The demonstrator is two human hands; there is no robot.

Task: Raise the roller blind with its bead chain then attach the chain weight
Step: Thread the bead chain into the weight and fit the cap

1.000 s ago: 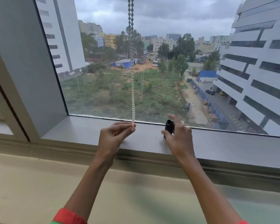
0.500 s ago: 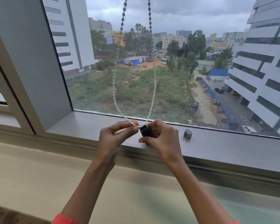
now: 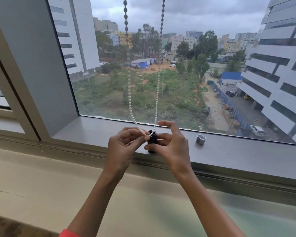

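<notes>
The left hand (image 3: 122, 146) is closed in a pinch, thumb and forefinger gripping the bottom of the bead chain (image 3: 130, 100) at the loop's lowest beads, just above the grey window sill (image 3: 237, 154). The chain is a string of small white beads hanging in two strands in front of the glass, spread apart above and converging at the hands. Its lowest beads rest at the open top of the chain weight (image 3: 152, 139), a small dark cylinder held upright. The right hand (image 3: 173, 144) holds the weight between thumb and middle fingers, forefinger raised and free. A small grey cap (image 3: 201, 139) stands on the sill to the right, apart from the hands. Compared with half a second ago, the forefinger has lifted and the strands hang straighter.
</notes>
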